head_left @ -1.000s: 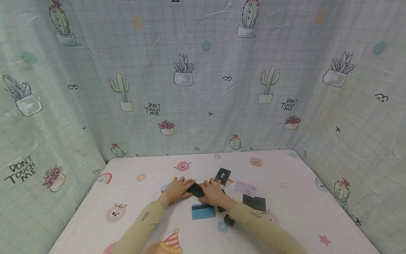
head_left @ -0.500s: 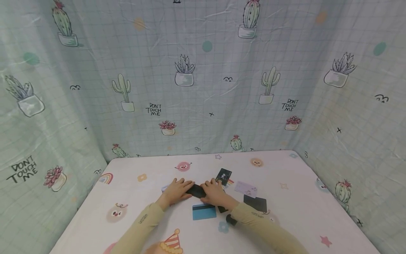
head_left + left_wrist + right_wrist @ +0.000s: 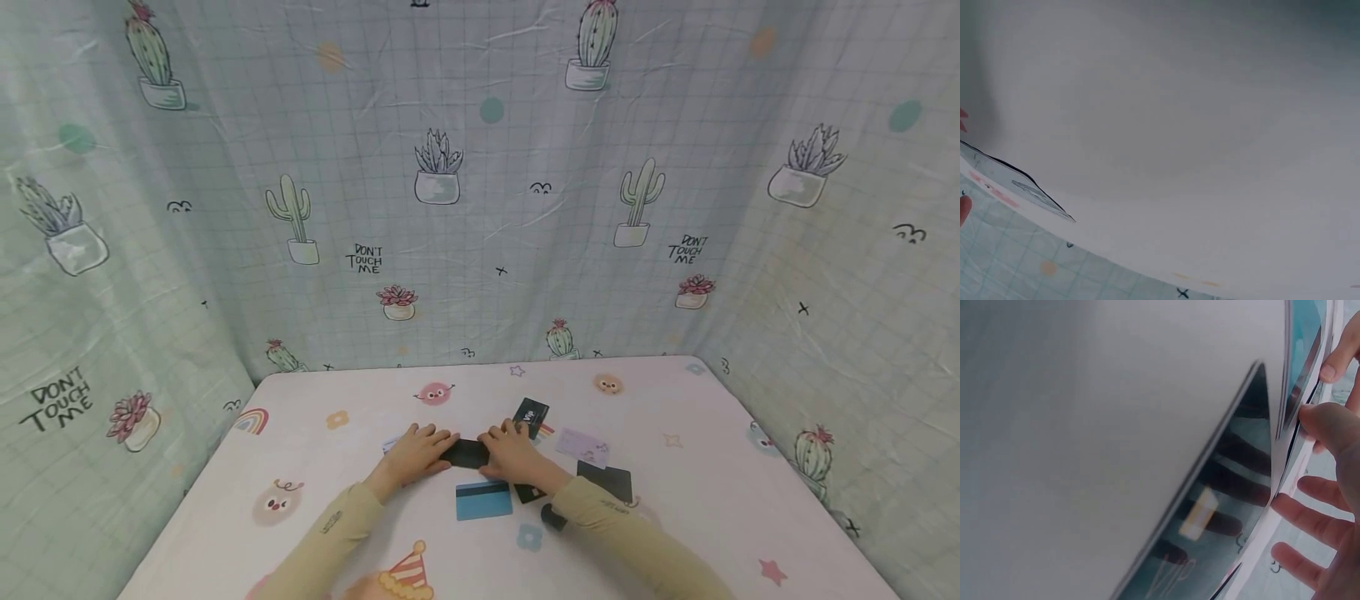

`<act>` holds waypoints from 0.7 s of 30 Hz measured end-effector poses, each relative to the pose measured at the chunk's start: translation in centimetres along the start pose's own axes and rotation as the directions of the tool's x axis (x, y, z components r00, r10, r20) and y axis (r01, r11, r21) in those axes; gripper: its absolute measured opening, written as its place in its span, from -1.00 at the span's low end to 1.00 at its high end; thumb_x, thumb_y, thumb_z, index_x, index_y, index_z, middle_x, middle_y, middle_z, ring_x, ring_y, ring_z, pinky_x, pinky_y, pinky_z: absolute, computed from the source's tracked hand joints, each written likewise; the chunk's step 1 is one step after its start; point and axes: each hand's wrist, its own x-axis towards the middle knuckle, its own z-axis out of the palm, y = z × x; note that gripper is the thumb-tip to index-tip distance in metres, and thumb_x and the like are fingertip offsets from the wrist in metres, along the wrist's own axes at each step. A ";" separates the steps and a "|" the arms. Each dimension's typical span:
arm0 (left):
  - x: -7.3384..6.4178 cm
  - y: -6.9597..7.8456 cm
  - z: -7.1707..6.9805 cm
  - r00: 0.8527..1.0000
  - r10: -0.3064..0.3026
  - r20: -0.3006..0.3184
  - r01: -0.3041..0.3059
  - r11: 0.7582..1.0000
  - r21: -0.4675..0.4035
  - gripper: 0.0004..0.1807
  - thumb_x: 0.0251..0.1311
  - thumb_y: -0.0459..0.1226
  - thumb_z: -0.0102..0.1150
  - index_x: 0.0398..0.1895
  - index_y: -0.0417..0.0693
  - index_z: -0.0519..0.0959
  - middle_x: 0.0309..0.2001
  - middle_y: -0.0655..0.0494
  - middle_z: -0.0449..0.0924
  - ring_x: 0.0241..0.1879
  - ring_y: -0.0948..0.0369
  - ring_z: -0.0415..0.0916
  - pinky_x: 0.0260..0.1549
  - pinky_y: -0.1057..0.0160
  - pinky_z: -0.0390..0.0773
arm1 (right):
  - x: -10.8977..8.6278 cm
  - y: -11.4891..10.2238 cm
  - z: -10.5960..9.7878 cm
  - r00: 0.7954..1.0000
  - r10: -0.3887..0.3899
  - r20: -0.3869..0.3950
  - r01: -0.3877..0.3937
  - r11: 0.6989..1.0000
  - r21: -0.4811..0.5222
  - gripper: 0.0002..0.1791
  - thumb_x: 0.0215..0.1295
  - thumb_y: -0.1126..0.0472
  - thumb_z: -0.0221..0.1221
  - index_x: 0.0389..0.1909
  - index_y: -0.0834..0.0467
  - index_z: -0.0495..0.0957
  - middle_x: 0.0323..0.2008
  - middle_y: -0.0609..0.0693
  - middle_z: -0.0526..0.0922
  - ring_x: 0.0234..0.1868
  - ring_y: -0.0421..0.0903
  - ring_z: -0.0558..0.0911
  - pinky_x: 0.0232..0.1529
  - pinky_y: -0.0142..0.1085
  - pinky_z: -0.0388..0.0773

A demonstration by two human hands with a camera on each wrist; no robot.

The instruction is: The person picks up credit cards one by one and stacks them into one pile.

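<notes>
Between my two hands a black card (image 3: 467, 454) lies nearly level over the table in the head view. My left hand (image 3: 415, 458) grips its left end, and my right hand (image 3: 516, 456) holds the right end with thumb on the near side and fingers on the far side. In the right wrist view, the thumb of my right hand (image 3: 1341, 500) meets the card's thin dark edge, with the left hand (image 3: 1344, 353) just beyond. Only a fingertip (image 3: 964, 209) shows in the left wrist view. A blue card (image 3: 483, 502) with a dark stripe lies just in front.
A black VIP card (image 3: 530, 414) lies behind my right hand. To its right are a pale purple card (image 3: 582, 447) and a dark card (image 3: 604, 482). Another black card (image 3: 529, 492) is partly under my right forearm. A light card (image 3: 389, 444) shows behind my left hand.
The black card between my hands has turned from slanting to nearly level. My right hand has shifted slightly right and away, uncovering more of the card below it.
</notes>
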 end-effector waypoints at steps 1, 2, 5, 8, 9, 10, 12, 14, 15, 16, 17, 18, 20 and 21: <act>-0.1 0.0 0.0 1.000 0.001 0.003 -0.001 1.000 0.004 -0.45 0.18 0.08 -0.09 0.19 0.08 0.34 0.04 0.17 0.47 -0.02 0.15 0.38 -0.05 -0.02 0.41 | 0.0 0.0 -0.1 1.000 -0.004 0.003 0.004 1.000 0.003 -0.42 0.03 -0.20 0.14 0.05 0.02 0.41 -0.08 -0.02 0.50 -0.09 -0.02 0.34 0.00 0.09 0.21; -0.1 0.0 0.0 1.000 0.004 0.004 -0.004 1.000 0.006 -0.45 0.18 0.08 -0.09 0.20 0.08 0.33 0.04 0.17 0.47 -0.03 0.15 0.38 -0.05 -0.01 0.41 | 0.0 0.1 -0.1 1.000 -0.007 0.004 0.007 1.000 0.005 -0.42 0.03 -0.19 0.14 0.05 0.01 0.42 -0.08 -0.03 0.50 -0.09 -0.02 0.33 -0.01 0.08 0.22; -0.3 0.0 -0.1 1.000 0.012 0.002 -0.012 1.000 0.010 -0.45 0.18 0.08 -0.09 0.19 0.07 0.34 0.03 0.16 0.47 -0.04 0.15 0.38 -0.06 -0.01 0.41 | -0.1 0.2 -0.3 1.000 -0.020 0.010 0.020 0.999 0.027 -0.44 0.03 -0.16 0.16 0.04 0.03 0.43 -0.08 -0.02 0.50 -0.10 -0.03 0.32 -0.02 0.07 0.21; -0.5 0.0 0.0 1.000 0.020 0.000 -0.020 1.000 0.012 -0.45 0.18 0.08 -0.08 0.19 0.07 0.34 0.03 0.16 0.47 -0.06 0.16 0.37 -0.06 0.00 0.42 | -0.2 0.4 -0.4 0.999 -0.042 0.004 0.041 0.998 0.049 -0.46 0.04 -0.14 0.16 0.03 0.03 0.43 -0.08 -0.02 0.50 -0.10 -0.03 0.31 -0.02 0.08 0.21; -0.6 0.0 0.1 1.000 0.022 -0.003 -0.022 1.000 0.012 -0.46 0.18 0.08 -0.08 0.19 0.07 0.33 0.03 0.16 0.47 -0.06 0.16 0.37 -0.07 0.01 0.42 | 0.0 0.8 0.2 0.998 -0.063 -0.019 0.064 0.997 0.051 -0.45 0.06 -0.18 0.13 0.03 0.02 0.42 -0.08 -0.03 0.50 -0.10 -0.04 0.30 -0.03 0.08 0.20; -0.6 0.0 0.2 1.000 0.025 -0.008 -0.025 1.000 0.014 -0.46 0.18 0.07 -0.08 0.19 0.08 0.34 0.03 0.17 0.47 -0.07 0.16 0.37 -0.07 0.02 0.42 | -0.1 0.8 0.2 0.997 -0.072 -0.023 0.073 0.996 0.055 -0.45 0.06 -0.18 0.13 0.03 0.02 0.42 -0.09 -0.04 0.50 -0.11 -0.04 0.30 -0.04 0.09 0.20; -0.7 -0.1 0.4 0.999 0.032 -0.020 -0.031 0.999 0.015 -0.47 0.18 0.07 -0.07 0.19 0.08 0.34 0.04 0.17 0.47 -0.08 0.17 0.37 -0.09 0.04 0.43 | -0.2 1.0 0.1 0.996 -0.085 -0.028 0.087 0.994 0.065 -0.46 0.07 -0.17 0.13 0.03 0.02 0.42 -0.10 -0.04 0.49 -0.11 -0.05 0.29 -0.04 0.10 0.21; -0.7 -0.1 0.6 0.998 0.041 -0.039 -0.040 0.999 0.017 -0.47 0.17 0.06 -0.05 0.18 0.08 0.35 0.04 0.17 0.47 -0.09 0.17 0.37 -0.11 0.05 0.44 | -0.3 1.0 0.0 0.995 -0.092 -0.025 0.093 0.993 0.076 -0.47 0.07 -0.15 0.13 0.04 0.03 0.42 -0.09 -0.02 0.49 -0.10 -0.04 0.30 -0.03 0.10 0.22; -0.8 -0.1 0.7 0.998 0.046 -0.050 -0.046 0.999 0.019 -0.47 0.17 0.05 -0.04 0.17 0.07 0.35 0.04 0.16 0.47 -0.09 0.17 0.38 -0.12 0.06 0.44 | -0.4 1.1 -0.1 0.995 -0.097 -0.027 0.098 0.992 0.081 -0.47 0.07 -0.14 0.14 0.04 0.04 0.42 -0.09 -0.02 0.49 -0.10 -0.04 0.30 -0.04 0.10 0.22; -0.8 -0.1 0.7 0.997 0.050 -0.058 -0.049 0.999 0.020 -0.47 0.16 0.05 -0.03 0.17 0.07 0.36 0.04 0.16 0.47 -0.10 0.16 0.38 -0.14 0.06 0.45 | -0.6 0.8 -0.7 0.996 -0.088 -0.006 0.088 0.992 0.088 -0.48 0.05 -0.09 0.18 0.03 0.05 0.43 -0.09 -0.01 0.50 -0.11 -0.04 0.31 -0.04 0.09 0.24; -0.8 -0.1 0.7 0.997 0.053 -0.065 -0.052 0.998 0.022 -0.48 0.16 0.04 -0.02 0.17 0.06 0.36 0.04 0.16 0.47 -0.11 0.16 0.38 -0.15 0.07 0.45 | -0.6 0.9 -0.7 0.996 -0.090 -0.002 0.090 0.992 0.087 -0.48 0.06 -0.09 0.18 0.04 0.05 0.42 -0.09 -0.02 0.50 -0.11 -0.04 0.31 -0.04 0.09 0.24; -0.8 -0.1 0.7 0.996 0.055 -0.069 -0.054 0.998 0.022 -0.48 0.16 0.04 -0.02 0.16 0.05 0.37 0.04 0.15 0.47 -0.11 0.16 0.38 -0.16 0.07 0.44 | -0.6 1.0 -0.6 0.996 -0.094 -0.001 0.093 0.992 0.083 -0.48 0.06 -0.09 0.17 0.04 0.04 0.42 -0.09 -0.02 0.49 -0.11 -0.04 0.31 -0.03 0.09 0.25; -0.9 0.0 0.6 0.997 0.052 -0.065 -0.051 0.999 0.018 -0.48 0.17 0.03 -0.03 0.16 0.05 0.37 0.05 0.14 0.47 -0.11 0.16 0.38 -0.17 0.07 0.44 | -0.5 1.1 -0.5 0.995 -0.100 0.005 0.099 0.993 0.068 -0.47 0.07 -0.11 0.16 0.05 0.02 0.41 -0.08 -0.04 0.49 -0.09 -0.05 0.31 -0.01 0.08 0.25; -0.9 0.0 0.5 0.997 0.051 -0.061 -0.050 0.999 0.017 -0.48 0.17 0.03 -0.03 0.17 0.05 0.36 0.05 0.14 0.47 -0.12 0.16 0.38 -0.17 0.08 0.44 | -0.5 1.2 -0.5 0.995 -0.103 0.005 0.102 0.993 0.063 -0.47 0.07 -0.12 0.16 0.05 0.01 0.41 -0.08 -0.05 0.49 -0.09 -0.06 0.31 -0.01 0.07 0.25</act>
